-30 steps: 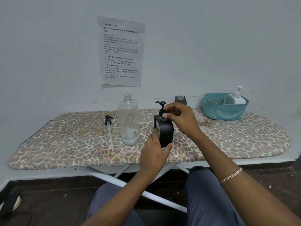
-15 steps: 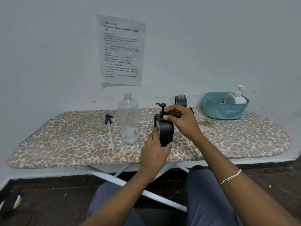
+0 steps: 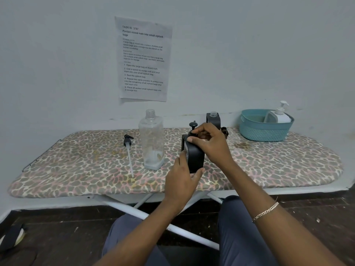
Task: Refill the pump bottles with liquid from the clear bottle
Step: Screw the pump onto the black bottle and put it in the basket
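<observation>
A black pump bottle (image 3: pixel 194 156) stands near the front middle of the ironing board (image 3: pixel 76 169). My left hand (image 3: pixel 182 181) grips its lower body. My right hand (image 3: pixel 209 143) pinches the collar of its black pump head (image 3: pixel 192 125) on top. To the left stands the clear bottle (image 3: pixel 152 141), uncapped and nearly empty. A loose black pump with a long white tube (image 3: pixel 129 154) lies on the board left of it. A second black bottle (image 3: pixel 213 120) without a pump stands behind my right hand, partly hidden.
A teal basket (image 3: pixel 263 131) at the back right holds a white pump bottle (image 3: pixel 280 115). A printed sheet (image 3: pixel 143 58) hangs on the wall. The board's white legs (image 3: pixel 153 217) cross above my knees. A slipper (image 3: pixel 11 237) lies on the floor at left.
My right hand has turned a little on the pump collar and sunk slightly, and the pump head sits lower. My left hand keeps the same grip on the bottle.
</observation>
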